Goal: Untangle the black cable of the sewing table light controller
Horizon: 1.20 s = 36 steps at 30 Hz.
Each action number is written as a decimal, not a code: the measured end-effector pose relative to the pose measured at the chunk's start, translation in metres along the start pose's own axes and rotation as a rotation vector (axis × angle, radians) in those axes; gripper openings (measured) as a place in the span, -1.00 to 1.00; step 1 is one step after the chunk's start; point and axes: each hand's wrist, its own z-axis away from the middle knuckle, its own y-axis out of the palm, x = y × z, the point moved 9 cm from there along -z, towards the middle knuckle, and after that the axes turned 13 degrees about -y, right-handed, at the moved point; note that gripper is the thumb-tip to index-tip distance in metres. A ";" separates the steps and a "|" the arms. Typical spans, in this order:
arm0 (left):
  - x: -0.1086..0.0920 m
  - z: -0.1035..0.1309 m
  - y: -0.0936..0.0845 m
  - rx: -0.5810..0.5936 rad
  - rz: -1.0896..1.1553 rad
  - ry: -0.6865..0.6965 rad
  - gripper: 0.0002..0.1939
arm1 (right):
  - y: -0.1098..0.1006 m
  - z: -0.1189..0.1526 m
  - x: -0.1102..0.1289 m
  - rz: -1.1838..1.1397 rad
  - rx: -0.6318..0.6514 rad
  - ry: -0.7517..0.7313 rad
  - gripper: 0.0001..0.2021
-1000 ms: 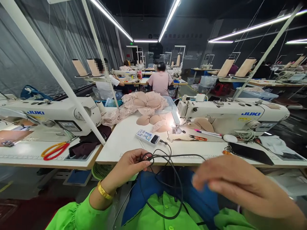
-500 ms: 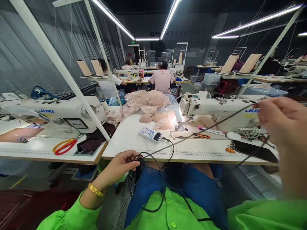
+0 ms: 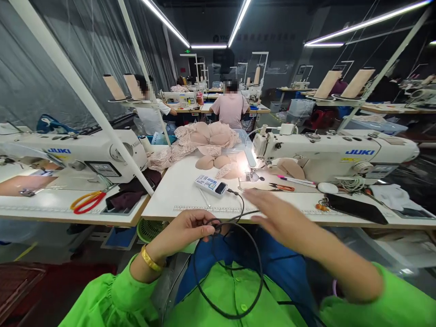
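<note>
Work table (image 3: 184,190): a white sewing bench runs across the scene, its near edge just beyond the hands.
Sewing machine (image 3: 337,152): a white machine sits at the right on the table, its lamp lit over the needle.
Fabric pile (image 3: 200,141): pink lace pieces and foam cups lie heaped at the far side of the table.
Right hand (image 3: 282,218): stretched toward the left over the table's near edge, fingers extended and loosely spread, holding nothing.
Left hand (image 3: 185,229): near the lap, fingertips pinched on the black cable.
Black cable (image 3: 254,272): loops over the green shirt in the lap and runs up to the power bank.
Power bank (image 3: 211,185): lies flat on the table, left of the needle.
</note>
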 end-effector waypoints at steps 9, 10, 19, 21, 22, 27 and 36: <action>-0.006 0.009 0.018 0.007 -0.051 0.002 -0.63 | 0.021 -0.014 -0.001 -0.253 0.018 0.070 -0.56; -0.010 0.008 0.017 0.000 -0.044 0.020 -0.64 | 0.014 -0.013 -0.003 -0.245 -0.034 0.097 -0.56; -0.012 -0.010 0.024 -0.004 -0.092 0.097 -0.69 | 0.035 -0.030 0.023 -0.193 0.071 -0.021 -0.62; -0.012 -0.012 0.031 -0.026 -0.168 0.115 -0.77 | 0.033 -0.040 0.034 -0.147 0.019 -0.099 -0.63; -0.012 -0.012 0.033 -0.042 -0.194 0.114 -0.79 | 0.029 -0.043 0.038 -0.140 -0.029 -0.120 -0.64; -0.015 -0.006 0.034 -0.017 -0.189 0.083 -0.76 | 0.014 -0.043 0.034 -0.243 -0.216 -0.102 -0.69; -0.008 -0.003 0.023 0.016 -0.144 0.032 -0.58 | 0.012 -0.032 0.050 -0.281 0.006 -0.298 -0.79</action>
